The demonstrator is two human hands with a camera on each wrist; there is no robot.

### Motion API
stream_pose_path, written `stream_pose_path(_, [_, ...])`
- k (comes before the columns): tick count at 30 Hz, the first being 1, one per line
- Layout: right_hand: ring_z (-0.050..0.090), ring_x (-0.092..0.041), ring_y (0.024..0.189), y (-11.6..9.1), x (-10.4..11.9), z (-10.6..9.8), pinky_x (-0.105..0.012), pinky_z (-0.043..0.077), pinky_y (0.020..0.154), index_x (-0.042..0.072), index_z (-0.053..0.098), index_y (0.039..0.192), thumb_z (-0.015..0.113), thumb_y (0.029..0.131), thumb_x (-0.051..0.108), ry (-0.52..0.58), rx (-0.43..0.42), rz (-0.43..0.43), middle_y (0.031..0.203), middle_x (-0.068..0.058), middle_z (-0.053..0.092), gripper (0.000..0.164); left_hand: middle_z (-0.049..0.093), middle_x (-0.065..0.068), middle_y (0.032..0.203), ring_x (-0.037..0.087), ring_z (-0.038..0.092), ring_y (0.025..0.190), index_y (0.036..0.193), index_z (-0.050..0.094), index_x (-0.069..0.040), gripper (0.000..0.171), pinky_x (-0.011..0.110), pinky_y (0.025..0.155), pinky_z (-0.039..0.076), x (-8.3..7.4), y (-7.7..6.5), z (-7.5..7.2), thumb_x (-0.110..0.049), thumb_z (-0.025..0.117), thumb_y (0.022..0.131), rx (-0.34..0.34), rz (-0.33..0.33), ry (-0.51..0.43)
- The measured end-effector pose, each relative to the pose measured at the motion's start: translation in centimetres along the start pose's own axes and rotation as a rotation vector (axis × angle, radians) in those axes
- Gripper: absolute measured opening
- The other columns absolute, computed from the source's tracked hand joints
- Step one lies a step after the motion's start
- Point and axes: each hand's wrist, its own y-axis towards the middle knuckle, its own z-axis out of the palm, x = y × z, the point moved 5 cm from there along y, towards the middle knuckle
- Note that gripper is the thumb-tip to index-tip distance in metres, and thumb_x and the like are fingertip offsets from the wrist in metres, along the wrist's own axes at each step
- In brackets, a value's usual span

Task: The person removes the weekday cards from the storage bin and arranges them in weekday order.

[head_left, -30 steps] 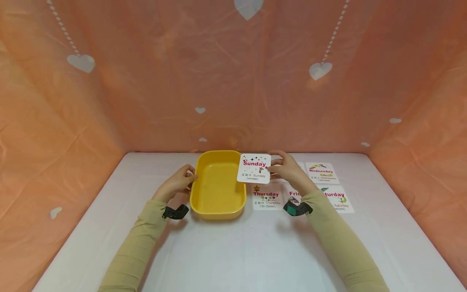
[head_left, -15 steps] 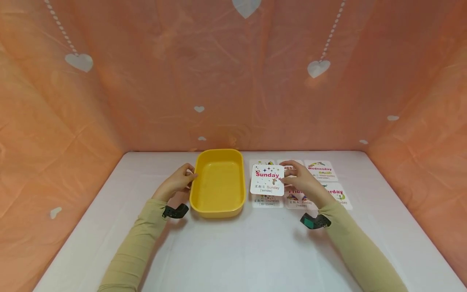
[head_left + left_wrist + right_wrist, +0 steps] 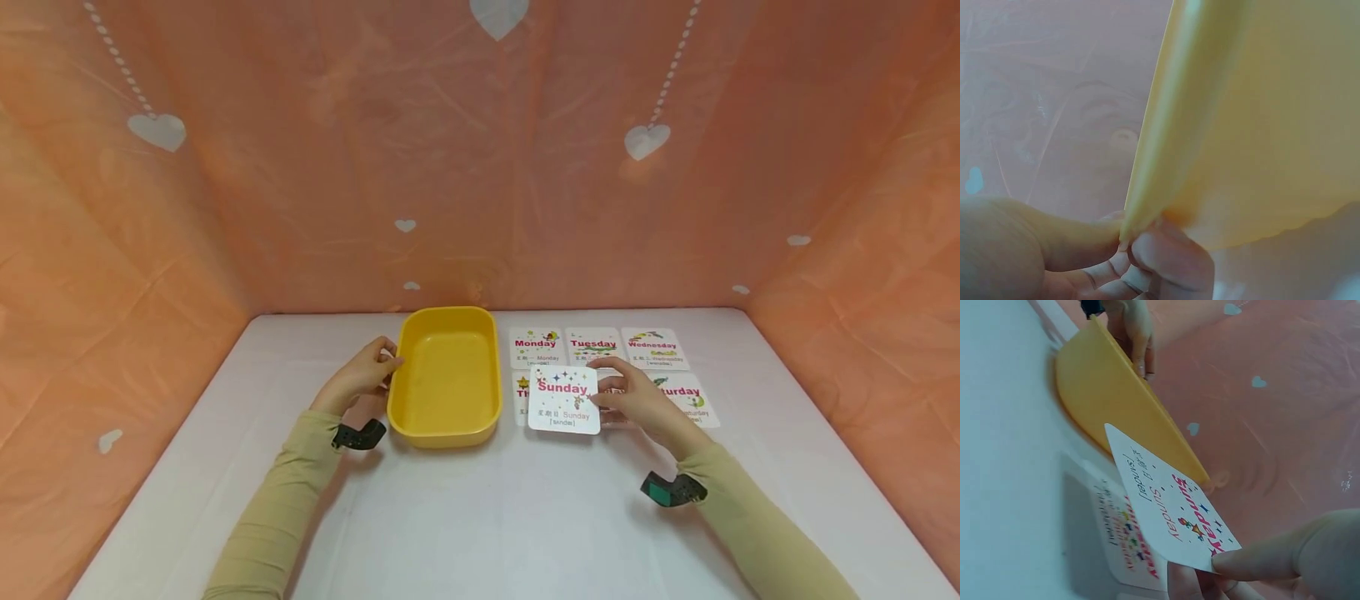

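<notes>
My right hand (image 3: 637, 400) pinches the right edge of a white card printed "Sunday" (image 3: 564, 402). In the right wrist view the Sunday card (image 3: 1166, 506) hangs tilted above the table, over the Thursday card (image 3: 1125, 544). My left hand (image 3: 363, 371) grips the left rim of a yellow plastic tub (image 3: 393, 412); in the left wrist view thumb and fingers pinch the tub's rim (image 3: 1154, 156). Behind and beside the held card lie the Monday card (image 3: 536, 346), the Tuesday card (image 3: 592, 342), the Wednesday card (image 3: 654, 346) and the Saturday card (image 3: 686, 396). The Friday card is mostly hidden by the right hand.
The laid cards form two rows to the right of the tub, near the back of the white table (image 3: 480, 525). An orange curtain (image 3: 495, 167) with white hearts encloses the back and sides.
My right hand has brought the Sunday card from over the tub's right rim rightward and nearer to me, over the front row. The left hand keeps its grip on the tub.
</notes>
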Motion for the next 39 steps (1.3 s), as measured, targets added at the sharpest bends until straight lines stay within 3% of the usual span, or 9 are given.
stream_pose_path(8, [0.061,-0.019,0.078,-1.1,-1.1,0.8,-0.032,0.053,0.068,0.001,0.041,0.134,0.064,0.086,-0.003,-0.048,0.019,-0.031,0.095,-0.015,0.060,0.054,0.052,0.014,0.087,0.021,0.055,0.068,0.118,0.036,-0.001,0.022,0.031,0.059,0.053,0.1,0.0,0.0,-0.015,0.044,0.103,-0.001,-0.006,-0.006])
stream_pose_path(20, [0.064,-0.026,0.082,-2.5,-1.8,3.1,-0.041,0.056,0.066,-0.004,0.038,0.132,0.058,0.086,-0.010,0.041,0.112,-0.035,0.099,-0.020,0.060,0.051,0.052,0.013,0.086,0.020,0.054,0.067,0.117,0.036,-0.001,0.022,0.030,0.059,0.052,0.2,0.0,-0.1,-0.015,0.044,0.103,-0.001,-0.006,-0.021])
stream_pose_path(28, [0.065,-0.027,0.079,-3.2,-1.6,3.7,-0.040,0.055,0.062,-0.005,0.043,0.126,0.062,0.083,-0.011,-0.039,0.103,-0.067,0.098,-0.020,0.064,0.047,0.054,0.013,0.087,0.019,0.056,0.067,0.117,0.036,-0.001,0.022,0.031,0.060,0.052,0.2,0.1,-0.1,-0.015,0.044,0.103,0.007,-0.008,-0.029])
stream_pose_path(39, [0.057,-0.018,0.062,-3.4,-1.8,3.9,-0.032,0.053,0.054,-0.007,0.055,0.115,0.074,0.074,-0.008,-0.231,0.037,-0.126,0.075,-0.008,0.055,0.045,0.053,0.013,0.087,0.020,0.055,0.067,0.117,0.035,-0.001,0.022,0.030,0.058,0.051,0.3,0.3,-0.1,-0.016,0.044,0.103,0.000,-0.007,-0.018])
